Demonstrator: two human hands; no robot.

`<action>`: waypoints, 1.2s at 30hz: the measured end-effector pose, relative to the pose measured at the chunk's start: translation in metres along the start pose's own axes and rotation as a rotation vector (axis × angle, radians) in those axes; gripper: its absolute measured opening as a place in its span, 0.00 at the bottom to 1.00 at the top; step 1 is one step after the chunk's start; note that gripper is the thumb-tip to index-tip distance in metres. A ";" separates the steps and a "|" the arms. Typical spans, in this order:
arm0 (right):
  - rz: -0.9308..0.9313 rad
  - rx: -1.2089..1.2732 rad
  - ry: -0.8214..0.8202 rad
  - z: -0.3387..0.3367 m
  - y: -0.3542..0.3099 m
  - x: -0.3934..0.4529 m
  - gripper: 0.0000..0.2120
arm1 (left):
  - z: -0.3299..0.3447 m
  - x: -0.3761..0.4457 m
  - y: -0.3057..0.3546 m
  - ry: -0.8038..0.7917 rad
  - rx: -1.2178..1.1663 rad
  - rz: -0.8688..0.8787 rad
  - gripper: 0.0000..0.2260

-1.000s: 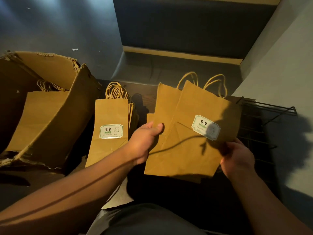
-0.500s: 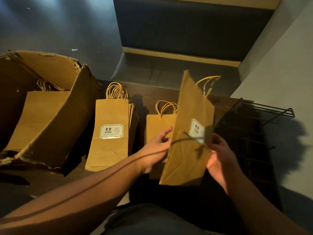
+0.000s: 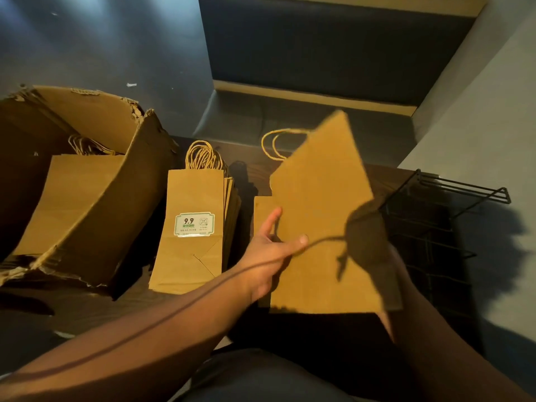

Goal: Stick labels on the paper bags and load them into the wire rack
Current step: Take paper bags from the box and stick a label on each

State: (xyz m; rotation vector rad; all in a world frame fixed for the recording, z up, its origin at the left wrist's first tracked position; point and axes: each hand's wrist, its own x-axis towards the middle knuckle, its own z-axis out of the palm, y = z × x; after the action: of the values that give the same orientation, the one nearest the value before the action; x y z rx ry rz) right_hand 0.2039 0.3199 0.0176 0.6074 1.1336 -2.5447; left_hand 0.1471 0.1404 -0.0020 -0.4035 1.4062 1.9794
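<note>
Dark wood-grain counter (image 3: 255, 172) below a grey wall. A flat brown paper bag with twisted paper handles (image 3: 319, 216) is held tilted above the counter, plain side up, just left of the black wire rack (image 3: 429, 227). It is pinched at its left edge by the left hand (image 3: 272, 253). The right hand (image 3: 388, 285) lies mostly hidden behind the bag's right edge; its grip cannot be told. Further left of the rack, a stack of brown paper bags topped by a white-and-green label (image 3: 194, 224) lies beside a torn cardboard box (image 3: 95, 198).
</note>
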 end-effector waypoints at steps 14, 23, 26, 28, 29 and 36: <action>-0.061 -0.889 0.548 -0.013 0.004 0.015 0.32 | -0.031 0.017 0.008 0.166 0.895 0.169 0.34; -0.204 -0.992 0.322 0.049 0.023 0.041 0.31 | -0.051 -0.023 0.062 0.155 0.759 0.325 0.31; -0.286 -1.052 0.261 0.082 0.038 0.060 0.30 | -0.072 -0.041 0.084 0.239 0.722 0.376 0.30; -0.297 -1.078 0.209 0.106 0.045 0.074 0.30 | -0.086 -0.054 0.098 0.290 0.684 0.362 0.27; -0.291 -1.092 0.177 0.119 0.048 0.080 0.29 | -0.095 -0.059 0.105 0.313 0.668 0.358 0.25; -0.394 -1.180 0.014 0.212 0.071 0.113 0.22 | -0.161 -0.089 0.157 0.401 0.620 0.449 0.19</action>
State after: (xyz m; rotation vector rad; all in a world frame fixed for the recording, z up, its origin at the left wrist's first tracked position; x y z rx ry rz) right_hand 0.0807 0.1030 0.0452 0.0738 2.5522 -1.5830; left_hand 0.0861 -0.0688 0.1030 -0.2108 2.4390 1.7028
